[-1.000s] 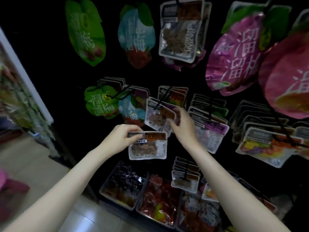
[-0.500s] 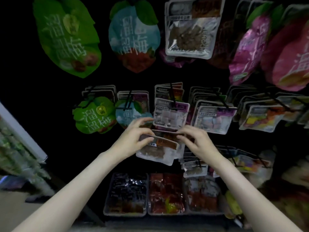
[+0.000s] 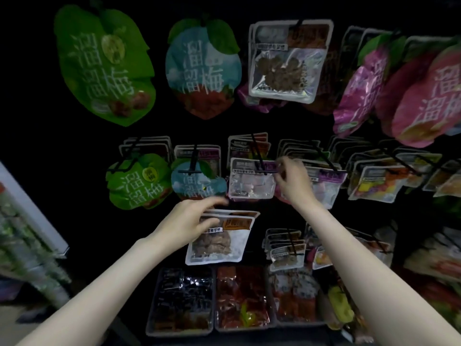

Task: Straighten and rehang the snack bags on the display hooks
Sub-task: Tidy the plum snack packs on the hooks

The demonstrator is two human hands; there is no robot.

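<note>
Two bags [image 3: 219, 237] in left grip [image 3: 193, 222].

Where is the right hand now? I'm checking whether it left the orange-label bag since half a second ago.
Yes. The right hand has gone up off the orange-label bag to the hook with the purple-label bag; the left hand holds the former alone.

White characters 溜溜梅 stand on the large green leaf-shaped foil bag [image 3: 104, 68], the blue plum-shaped foil bag [image 3: 202, 68], the smaller green leaf-shaped bag [image 3: 137, 183] and, partly cut off, the pink foil bag [image 3: 439, 96]. Smaller pouch labels are too blurred to read.
</note>
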